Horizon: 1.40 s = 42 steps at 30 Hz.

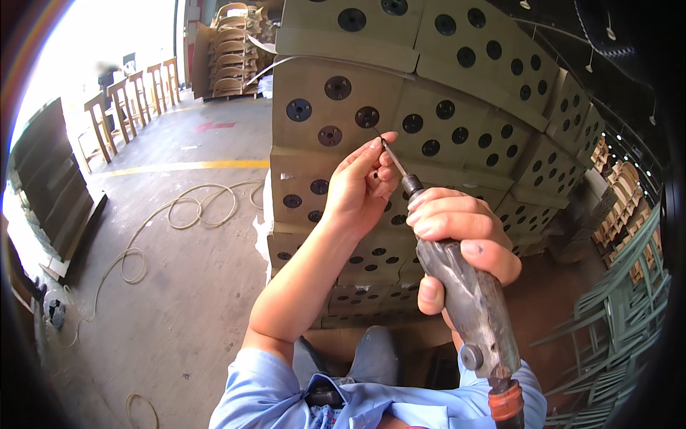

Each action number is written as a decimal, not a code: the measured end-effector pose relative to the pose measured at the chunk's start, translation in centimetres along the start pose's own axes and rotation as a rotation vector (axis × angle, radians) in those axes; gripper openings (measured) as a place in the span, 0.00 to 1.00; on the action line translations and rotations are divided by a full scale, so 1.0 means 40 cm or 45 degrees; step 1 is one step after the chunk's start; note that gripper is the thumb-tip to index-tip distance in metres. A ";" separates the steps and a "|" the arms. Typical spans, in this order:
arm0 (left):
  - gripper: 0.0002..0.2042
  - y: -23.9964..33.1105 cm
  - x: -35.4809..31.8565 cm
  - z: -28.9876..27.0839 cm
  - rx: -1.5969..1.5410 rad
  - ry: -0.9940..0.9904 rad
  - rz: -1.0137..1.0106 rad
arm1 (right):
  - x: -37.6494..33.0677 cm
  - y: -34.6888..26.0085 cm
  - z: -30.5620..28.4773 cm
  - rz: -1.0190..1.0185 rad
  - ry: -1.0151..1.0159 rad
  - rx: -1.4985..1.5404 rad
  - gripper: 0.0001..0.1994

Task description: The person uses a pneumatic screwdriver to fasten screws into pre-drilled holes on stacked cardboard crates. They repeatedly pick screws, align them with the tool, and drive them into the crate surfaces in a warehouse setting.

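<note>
- "looking for lettering first: what can be read?"
- "a red mark (216, 127) lies on the floor (193, 307) left of the tan stack (389, 82), too blurred to make out."
- "and that floor?"
- "grey and scuffed. a yellow line (193, 166) runs across it toward the stack's left edge, and a pale hose (131, 250) loops nearer the person, also left of the stack."
- "the rest of the room?"
- "wooden chairs (118, 87) stand in a row, far left of the stack, by bright daylight. curved wooden pieces (232, 53) are piled beyond the stack's left side. green strips (607, 314) lie heaped to its right."
- "and the hands?"
- "the right hand (464, 229) is wrapped around a power screwdriver (468, 293), in front of the stack, an orange collar (506, 402) at its lower end. the left hand (361, 179) pinches near the tip of the metal bit (398, 161), thumb against finger."
- "touching the stack?"
- "a thin dark piece pokes past the fingers toward a black disc (367, 116) on the stack's face; i cannot tell whether it touches."
</note>
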State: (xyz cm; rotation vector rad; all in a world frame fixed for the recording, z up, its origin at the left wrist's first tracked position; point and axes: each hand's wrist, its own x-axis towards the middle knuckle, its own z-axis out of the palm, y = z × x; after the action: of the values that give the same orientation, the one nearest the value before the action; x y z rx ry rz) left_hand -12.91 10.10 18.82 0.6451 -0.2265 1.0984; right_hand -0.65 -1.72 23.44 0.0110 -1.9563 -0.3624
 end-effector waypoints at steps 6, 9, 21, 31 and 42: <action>0.16 0.013 0.024 -0.008 0.060 0.104 0.009 | 0.006 0.017 0.031 0.105 0.016 -0.013 0.27; 0.16 0.013 0.023 -0.007 0.048 0.115 0.018 | 0.004 0.015 0.036 0.130 0.020 -0.016 0.26; 0.14 0.003 0.027 0.003 0.072 0.226 0.051 | -0.001 0.024 0.047 0.169 0.038 0.014 0.28; 0.14 0.002 0.025 0.009 0.070 0.226 0.058 | -0.002 0.031 0.047 0.146 0.023 0.002 0.28; 0.15 0.008 0.020 0.014 0.085 0.219 0.056 | -0.001 0.041 0.060 0.101 0.083 -0.010 0.26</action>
State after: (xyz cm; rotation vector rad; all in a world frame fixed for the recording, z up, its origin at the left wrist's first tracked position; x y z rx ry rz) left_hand -12.76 10.46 19.79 0.6036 -0.0559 1.2012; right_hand -2.55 0.45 22.98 -0.0595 -1.8852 -0.3140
